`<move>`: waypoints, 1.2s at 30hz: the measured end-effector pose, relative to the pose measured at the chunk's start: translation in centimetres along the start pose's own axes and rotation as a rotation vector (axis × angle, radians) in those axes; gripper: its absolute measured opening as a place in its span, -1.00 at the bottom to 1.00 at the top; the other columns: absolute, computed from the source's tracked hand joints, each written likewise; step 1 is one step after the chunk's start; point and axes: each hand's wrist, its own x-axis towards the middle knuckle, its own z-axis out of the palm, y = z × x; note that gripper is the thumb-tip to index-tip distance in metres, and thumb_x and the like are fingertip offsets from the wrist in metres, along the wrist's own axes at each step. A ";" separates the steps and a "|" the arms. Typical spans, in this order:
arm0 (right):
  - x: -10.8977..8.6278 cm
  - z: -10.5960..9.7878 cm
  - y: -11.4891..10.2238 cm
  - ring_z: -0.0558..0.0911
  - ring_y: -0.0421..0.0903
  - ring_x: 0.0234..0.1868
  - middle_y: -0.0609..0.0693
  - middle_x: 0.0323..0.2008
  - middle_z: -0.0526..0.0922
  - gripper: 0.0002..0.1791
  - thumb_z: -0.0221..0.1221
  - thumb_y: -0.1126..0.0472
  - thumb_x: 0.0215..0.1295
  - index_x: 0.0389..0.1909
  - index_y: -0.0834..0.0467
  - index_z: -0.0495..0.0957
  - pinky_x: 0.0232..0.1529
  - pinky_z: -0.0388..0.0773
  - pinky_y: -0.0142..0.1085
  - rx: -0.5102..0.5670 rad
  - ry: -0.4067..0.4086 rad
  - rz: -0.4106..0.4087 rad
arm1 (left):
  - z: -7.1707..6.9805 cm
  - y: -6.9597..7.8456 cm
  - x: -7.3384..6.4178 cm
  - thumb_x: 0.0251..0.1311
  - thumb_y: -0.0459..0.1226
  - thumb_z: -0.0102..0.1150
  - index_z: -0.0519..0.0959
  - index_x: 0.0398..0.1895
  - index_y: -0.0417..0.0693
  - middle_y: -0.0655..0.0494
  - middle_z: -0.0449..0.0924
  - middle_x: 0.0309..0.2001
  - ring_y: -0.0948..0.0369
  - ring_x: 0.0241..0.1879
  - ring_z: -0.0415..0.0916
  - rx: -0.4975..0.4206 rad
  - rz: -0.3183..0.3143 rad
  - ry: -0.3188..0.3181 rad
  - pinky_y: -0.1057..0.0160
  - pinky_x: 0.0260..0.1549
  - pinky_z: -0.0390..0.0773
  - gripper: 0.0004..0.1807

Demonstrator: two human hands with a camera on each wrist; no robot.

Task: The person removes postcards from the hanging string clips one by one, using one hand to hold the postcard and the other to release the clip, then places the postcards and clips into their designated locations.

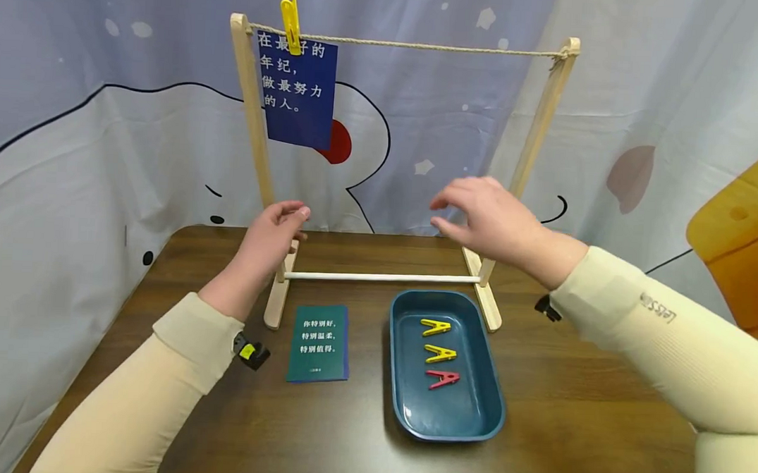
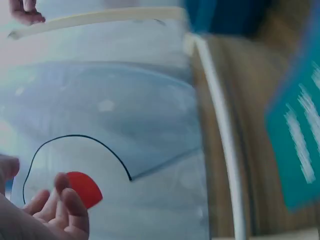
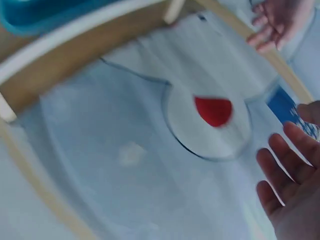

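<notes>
My left hand [image 1: 272, 235] is in the air by the left post of the wooden rack [image 1: 252, 107], fingers loosely bent around nothing. On the other side my right hand [image 1: 489, 216] hovers before the right post, thumb and fingers apart and holding nothing. A dark blue card [image 1: 300, 124] hangs from the rack's rope [image 1: 419, 45] at its left end, held by a yellow clothespin [image 1: 290, 22]. Below my left hand, a green card [image 1: 318, 343] lies on the table with a blue edge showing beneath it. Both wrist views show bare fingers.
A dark teal tray [image 1: 447, 426] stands right of the green card. Inside lie two yellow clothespins [image 1: 440, 353] and a red clothespin [image 1: 442, 379]. A white crossbar [image 1: 383, 277] joins the rack's feet on the wooden table [image 1: 574, 414]. A printed curtain [image 1: 422, 125] hangs behind.
</notes>
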 end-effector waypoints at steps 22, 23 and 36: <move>22.0 -6.5 -5.7 0.28 -0.24 0.39 -0.10 0.43 0.28 -0.36 -0.08 -0.19 0.51 0.51 -0.07 0.14 0.33 0.18 -0.49 0.147 0.114 0.476 | 2.2 5.9 6.3 0.48 -0.07 -0.01 0.29 0.42 0.15 0.19 0.54 0.20 0.19 -0.05 0.48 -0.986 -0.105 0.291 0.28 -0.11 0.46 -0.51; 22.5 -6.4 -5.9 0.27 -0.24 0.40 -0.10 0.45 0.26 -0.34 -0.08 -0.19 0.51 0.53 -0.07 0.11 0.34 0.17 -0.48 0.165 0.099 0.485 | 2.2 5.9 6.3 0.48 -0.06 0.00 0.30 0.42 0.16 0.20 0.55 0.18 0.19 -0.04 0.48 -1.001 -0.100 0.294 0.27 -0.08 0.45 -0.51; 24.5 -5.1 -6.4 0.44 -0.20 0.24 -0.09 0.35 0.38 -0.38 -0.13 -0.19 0.53 0.52 -0.10 0.15 0.29 0.24 -0.50 0.348 0.086 0.548 | 2.6 6.1 6.2 0.43 -0.10 0.10 0.42 0.27 0.17 0.17 0.57 0.05 0.21 -0.17 0.40 -1.182 -0.037 0.294 0.30 -0.22 0.38 -0.62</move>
